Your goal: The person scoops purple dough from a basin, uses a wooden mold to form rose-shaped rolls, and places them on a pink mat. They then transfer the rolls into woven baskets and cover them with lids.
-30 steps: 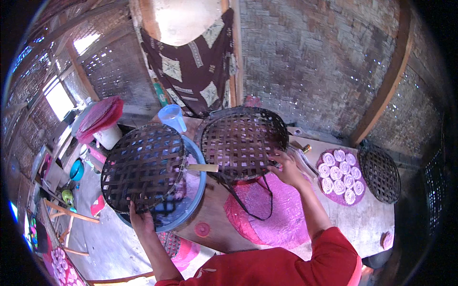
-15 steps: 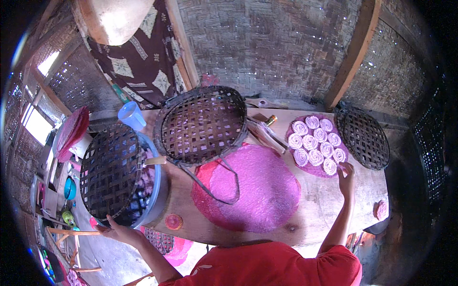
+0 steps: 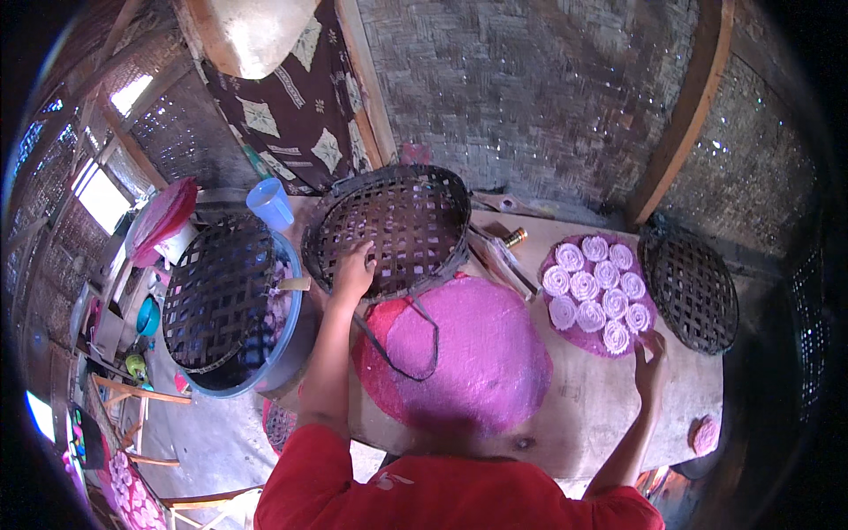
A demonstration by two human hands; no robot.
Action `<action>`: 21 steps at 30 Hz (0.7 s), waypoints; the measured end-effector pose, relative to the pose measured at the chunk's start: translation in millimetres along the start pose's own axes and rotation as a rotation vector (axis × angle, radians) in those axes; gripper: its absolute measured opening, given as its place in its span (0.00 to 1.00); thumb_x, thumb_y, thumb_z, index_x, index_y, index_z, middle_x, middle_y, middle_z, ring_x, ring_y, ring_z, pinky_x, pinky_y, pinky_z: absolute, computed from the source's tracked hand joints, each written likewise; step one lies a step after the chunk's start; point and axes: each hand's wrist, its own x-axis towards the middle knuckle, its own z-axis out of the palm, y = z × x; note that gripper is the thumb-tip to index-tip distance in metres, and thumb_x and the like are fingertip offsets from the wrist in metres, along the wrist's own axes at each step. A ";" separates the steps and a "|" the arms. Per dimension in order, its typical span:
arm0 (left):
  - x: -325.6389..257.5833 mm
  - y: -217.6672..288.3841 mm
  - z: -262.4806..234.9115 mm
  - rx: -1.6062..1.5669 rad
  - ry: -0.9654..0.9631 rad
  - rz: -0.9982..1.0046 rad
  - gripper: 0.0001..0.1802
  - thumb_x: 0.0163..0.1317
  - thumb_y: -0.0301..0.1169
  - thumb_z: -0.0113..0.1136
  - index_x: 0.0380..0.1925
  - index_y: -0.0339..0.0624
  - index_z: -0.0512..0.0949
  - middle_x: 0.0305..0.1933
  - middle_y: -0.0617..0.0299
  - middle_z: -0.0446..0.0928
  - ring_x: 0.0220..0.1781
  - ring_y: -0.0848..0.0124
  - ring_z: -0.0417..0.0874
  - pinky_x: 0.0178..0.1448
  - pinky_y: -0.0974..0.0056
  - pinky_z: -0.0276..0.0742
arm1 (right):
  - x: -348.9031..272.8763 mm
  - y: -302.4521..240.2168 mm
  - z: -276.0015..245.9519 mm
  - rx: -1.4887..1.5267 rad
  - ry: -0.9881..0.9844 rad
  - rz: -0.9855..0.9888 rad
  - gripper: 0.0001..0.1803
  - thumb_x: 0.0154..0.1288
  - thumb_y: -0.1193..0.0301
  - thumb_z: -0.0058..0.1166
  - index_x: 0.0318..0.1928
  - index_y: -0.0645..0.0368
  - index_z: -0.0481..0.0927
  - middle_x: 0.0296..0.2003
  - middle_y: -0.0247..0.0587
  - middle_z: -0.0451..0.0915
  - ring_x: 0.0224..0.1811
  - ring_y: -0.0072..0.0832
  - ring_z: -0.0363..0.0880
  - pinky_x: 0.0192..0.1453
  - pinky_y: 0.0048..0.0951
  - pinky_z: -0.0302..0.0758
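My left hand (image 3: 355, 272) is over the near left part of a dark woven bamboo tray (image 3: 393, 231), its thumb and fingers slightly apart. Whether it touches the weave I cannot tell. At the right, my right hand (image 3: 652, 360) is beside the near edge of a round pink mat (image 3: 576, 337), fingers bent and apart, with nothing visible in them. Several pale pink spiral coils (image 3: 584, 286) lie close together on that mat. Between my hands is a larger round pink sheet (image 3: 473, 353), with a red one (image 3: 375, 371) partly beneath it.
At the left, a woven lid (image 3: 216, 296) leans over a blue tub (image 3: 296, 327) with pinkish contents. A blue cup (image 3: 270, 205) stands behind it. Another dark woven tray (image 3: 689, 287) lies far right. A small pink round piece (image 3: 704, 435) is near the table's right end.
My left hand has left the woven lid's near rim and moved right and away from me, over the middle tray. My right hand stays by the coils' mat. The view has shifted slightly.
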 end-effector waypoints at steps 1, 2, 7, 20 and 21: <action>15.1 -13.4 9.2 0.060 -0.093 -0.083 0.29 0.54 0.30 0.65 0.58 0.42 0.73 0.63 0.47 0.71 0.64 0.51 0.72 0.66 0.55 0.68 | -0.2 1.7 -3.3 -0.011 0.002 -0.030 0.11 0.65 0.75 0.56 0.47 0.65 0.80 0.52 0.48 0.76 0.54 0.39 0.76 0.59 0.36 0.72; 27.2 -23.3 19.4 0.115 -0.096 0.020 0.31 0.53 0.30 0.65 0.60 0.44 0.72 0.64 0.49 0.70 0.66 0.52 0.71 0.68 0.55 0.66 | -1.3 3.7 -6.9 -0.025 0.003 -0.055 0.11 0.66 0.74 0.55 0.48 0.65 0.80 0.52 0.47 0.76 0.53 0.37 0.77 0.57 0.35 0.74; 81.1 -41.1 41.0 0.248 -0.353 0.090 0.41 0.49 0.30 0.65 0.67 0.53 0.65 0.70 0.53 0.65 0.72 0.55 0.62 0.74 0.54 0.58 | -9.0 10.9 -19.0 -0.016 0.018 0.086 0.11 0.66 0.75 0.54 0.48 0.64 0.80 0.56 0.49 0.73 0.55 0.39 0.77 0.57 0.37 0.75; 116.4 -30.9 41.5 0.245 -0.621 0.074 0.54 0.40 0.30 0.73 0.71 0.59 0.57 0.74 0.49 0.57 0.74 0.52 0.59 0.73 0.55 0.60 | 10.1 -26.9 -1.8 -0.078 -0.077 0.005 0.12 0.64 0.77 0.56 0.48 0.64 0.79 0.55 0.50 0.74 0.51 0.40 0.78 0.54 0.37 0.76; 116.4 -34.2 39.6 0.182 -0.609 0.096 0.54 0.40 0.30 0.72 0.71 0.60 0.57 0.74 0.48 0.57 0.74 0.51 0.59 0.74 0.56 0.60 | 10.6 -33.7 -0.4 -0.080 -0.085 0.010 0.12 0.64 0.77 0.56 0.48 0.64 0.79 0.55 0.50 0.73 0.50 0.40 0.78 0.54 0.37 0.76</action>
